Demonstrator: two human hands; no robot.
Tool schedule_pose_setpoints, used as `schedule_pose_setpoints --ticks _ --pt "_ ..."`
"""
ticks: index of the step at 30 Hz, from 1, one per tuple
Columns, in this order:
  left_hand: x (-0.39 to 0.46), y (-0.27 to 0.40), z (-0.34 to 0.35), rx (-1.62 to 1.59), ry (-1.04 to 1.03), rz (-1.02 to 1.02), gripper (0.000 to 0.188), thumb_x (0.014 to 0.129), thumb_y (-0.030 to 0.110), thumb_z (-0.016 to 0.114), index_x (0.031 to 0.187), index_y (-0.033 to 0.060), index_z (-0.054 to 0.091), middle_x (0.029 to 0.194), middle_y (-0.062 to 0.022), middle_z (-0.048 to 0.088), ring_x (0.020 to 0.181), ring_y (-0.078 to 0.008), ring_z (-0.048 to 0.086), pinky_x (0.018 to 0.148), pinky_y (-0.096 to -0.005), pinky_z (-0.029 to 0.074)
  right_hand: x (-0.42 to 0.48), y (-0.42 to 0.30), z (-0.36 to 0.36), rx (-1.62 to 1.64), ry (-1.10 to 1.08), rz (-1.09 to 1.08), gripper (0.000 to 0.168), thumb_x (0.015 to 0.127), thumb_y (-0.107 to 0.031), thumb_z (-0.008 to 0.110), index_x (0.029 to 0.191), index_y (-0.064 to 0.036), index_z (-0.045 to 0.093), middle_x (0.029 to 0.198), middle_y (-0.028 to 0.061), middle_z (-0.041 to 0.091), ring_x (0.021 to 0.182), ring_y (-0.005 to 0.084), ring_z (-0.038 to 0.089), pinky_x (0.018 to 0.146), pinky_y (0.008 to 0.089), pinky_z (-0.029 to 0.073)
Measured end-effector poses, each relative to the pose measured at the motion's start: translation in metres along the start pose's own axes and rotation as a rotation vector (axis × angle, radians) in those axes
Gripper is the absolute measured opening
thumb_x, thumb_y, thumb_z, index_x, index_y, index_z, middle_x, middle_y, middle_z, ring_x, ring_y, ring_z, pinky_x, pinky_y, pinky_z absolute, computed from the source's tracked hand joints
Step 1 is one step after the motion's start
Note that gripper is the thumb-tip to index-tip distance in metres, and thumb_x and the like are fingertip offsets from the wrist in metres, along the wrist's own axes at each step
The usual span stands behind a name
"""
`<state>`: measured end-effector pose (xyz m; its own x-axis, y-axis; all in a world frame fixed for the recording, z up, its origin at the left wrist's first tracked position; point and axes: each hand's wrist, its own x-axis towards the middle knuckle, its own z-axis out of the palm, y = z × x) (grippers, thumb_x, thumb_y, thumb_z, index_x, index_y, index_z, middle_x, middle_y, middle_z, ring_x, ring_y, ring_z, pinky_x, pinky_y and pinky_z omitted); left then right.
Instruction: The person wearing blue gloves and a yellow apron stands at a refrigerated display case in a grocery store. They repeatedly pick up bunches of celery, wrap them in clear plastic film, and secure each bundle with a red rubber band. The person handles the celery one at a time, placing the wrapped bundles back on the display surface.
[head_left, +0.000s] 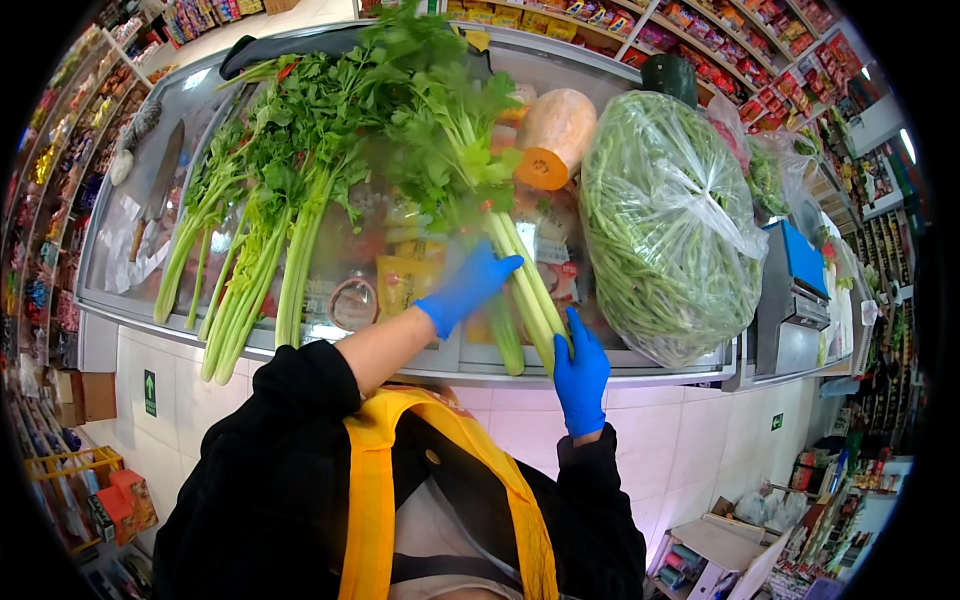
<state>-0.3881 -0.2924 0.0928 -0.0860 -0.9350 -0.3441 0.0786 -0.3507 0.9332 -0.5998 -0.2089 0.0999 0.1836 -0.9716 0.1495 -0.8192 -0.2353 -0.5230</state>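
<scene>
Both hands wear blue gloves. My left hand (480, 285) closes around the stalks of a bunch of celery (525, 285), just below its leaves. Lower down, my right hand (581, 367) holds the butt end of the same bunch. The celery lies slanted over a glass-topped freezer (442, 360), its leaves pointing away from me. Beneath my left wrist, another celery stalk (506, 337) shows in part. More celery bunches (300, 262) lie to the left, stalk ends towards me and leaves heaped together.
A cut pumpkin (559, 135) and a large clear bag of green beans (667, 240) lie to the right, with a blue-topped device (802, 277) beyond. A knife (161, 180) rests at the far left. The freezer's front edge runs close before me. Stocked shelves (697, 45) stand behind.
</scene>
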Motion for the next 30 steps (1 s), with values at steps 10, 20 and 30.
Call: schedule_pose_setpoints --ticks 10,20,30 --pt "-0.009 -0.052 -0.03 -0.049 -0.025 -0.236 0.038 0.081 0.032 0.059 0.107 0.0065 0.047 0.092 -0.0043 0.052 0.078 -0.0136 0.055 0.066 -0.0284 0.046 0.006 -0.018 0.063 -0.44 -0.149 0.032 0.118 0.051 -0.048 0.08 0.14 -0.004 0.016 0.136 0.023 0.029 0.118 0.0386 0.037 0.09 0.0526 0.034" --pt "0.009 -0.058 -0.016 -0.727 -0.205 -0.243 0.049 0.082 0.047 0.057 0.11 0.0071 0.054 0.101 -0.0094 0.057 0.091 -0.0234 0.056 0.082 -0.0367 0.045 0.031 -0.029 0.039 0.151 -0.367 0.084 0.099 0.059 -0.017 0.07 0.14 -0.003 0.014 0.118 0.0257 0.043 0.105 0.0428 0.047 0.083 0.0436 0.044" --pt "0.005 -0.047 -0.026 -1.185 -0.168 -0.223 0.043 0.081 0.048 0.055 0.097 0.0088 0.06 0.087 -0.0104 0.062 0.08 -0.0257 0.06 0.074 -0.0415 0.05 -0.025 -0.065 0.018 -0.256 -0.246 -0.199 0.105 0.062 -0.028 0.075 0.139 0.002 0.011 0.132 0.0305 0.029 0.112 0.0456 0.042 0.092 0.0454 0.039"
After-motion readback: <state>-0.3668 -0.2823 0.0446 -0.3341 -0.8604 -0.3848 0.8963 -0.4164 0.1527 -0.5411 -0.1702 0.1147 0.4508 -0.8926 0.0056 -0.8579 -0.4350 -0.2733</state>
